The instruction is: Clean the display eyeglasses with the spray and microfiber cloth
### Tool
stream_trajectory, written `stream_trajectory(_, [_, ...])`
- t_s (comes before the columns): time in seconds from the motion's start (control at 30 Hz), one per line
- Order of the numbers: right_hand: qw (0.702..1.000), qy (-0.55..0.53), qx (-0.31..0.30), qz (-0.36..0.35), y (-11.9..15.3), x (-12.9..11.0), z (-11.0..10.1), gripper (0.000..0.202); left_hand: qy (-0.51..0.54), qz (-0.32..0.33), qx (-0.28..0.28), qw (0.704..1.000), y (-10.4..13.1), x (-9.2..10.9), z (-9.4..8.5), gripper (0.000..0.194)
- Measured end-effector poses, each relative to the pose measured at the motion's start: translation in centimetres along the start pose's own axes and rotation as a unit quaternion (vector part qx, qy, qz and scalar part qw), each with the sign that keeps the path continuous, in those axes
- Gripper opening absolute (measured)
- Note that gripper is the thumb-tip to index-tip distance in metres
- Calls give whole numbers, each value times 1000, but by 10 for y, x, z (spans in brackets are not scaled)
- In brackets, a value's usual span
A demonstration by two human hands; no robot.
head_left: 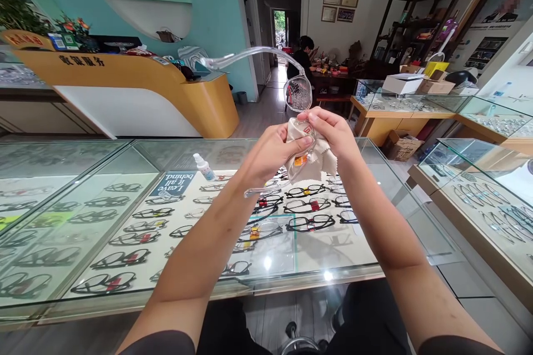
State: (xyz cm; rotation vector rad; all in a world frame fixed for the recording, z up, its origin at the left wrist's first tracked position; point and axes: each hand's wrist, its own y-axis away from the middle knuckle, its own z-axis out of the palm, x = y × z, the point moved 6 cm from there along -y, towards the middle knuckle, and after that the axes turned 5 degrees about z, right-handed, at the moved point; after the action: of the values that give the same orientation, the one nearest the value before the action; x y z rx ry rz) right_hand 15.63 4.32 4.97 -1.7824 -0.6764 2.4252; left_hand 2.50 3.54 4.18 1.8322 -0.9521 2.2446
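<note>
Clear-framed glasses are held up over the display case, one lens upright above my fingers and one temple arm reaching left. A cream cloth is wrapped around the lower lens, where an orange tag shows. My left hand pinches the cloth and the lower part of the glasses, thumb on the cloth. My right hand is closed on the cloth near the middle of the frame, its fingertips meeting those of my left hand. Droplets or specks dot the upper lens.
A glass display case with rows of glasses inside stretches below my hands. A white spray bottle stands on it at the left. Further back are an orange counter, a seated person and another glass case at the right.
</note>
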Motion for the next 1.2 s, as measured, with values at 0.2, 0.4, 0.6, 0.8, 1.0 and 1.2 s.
stream_trajectory(0.2, [1000, -27, 15, -5, -5, 3, -2, 40, -57, 29, 61, 996, -3, -1, -2, 59])
stream_trajectory(0.4, [998, -57, 27, -10, -6, 6, -5, 37, 84, -20, 25, 996, -5, -8, -3, 45])
stream_trajectory(0.6, [998, -48, 34, -17, -1, 3, 0, 37, 26, 4, 7, 1000, -1, -4, -5, 46])
stream_trajectory(0.8, [999, -37, 33, -8, 7, 6, 13, 35, -22, 71, 85, 994, 2, 4, -1, 50])
stream_trajectory(1.0, [998, -37, 43, 6, 7, 5, 12, 36, -16, 78, 82, 993, 1, 6, 2, 57])
stream_trajectory(1.2, [997, -64, 53, 6, 9, -5, 5, 34, 30, 53, 33, 998, 4, 8, 5, 45])
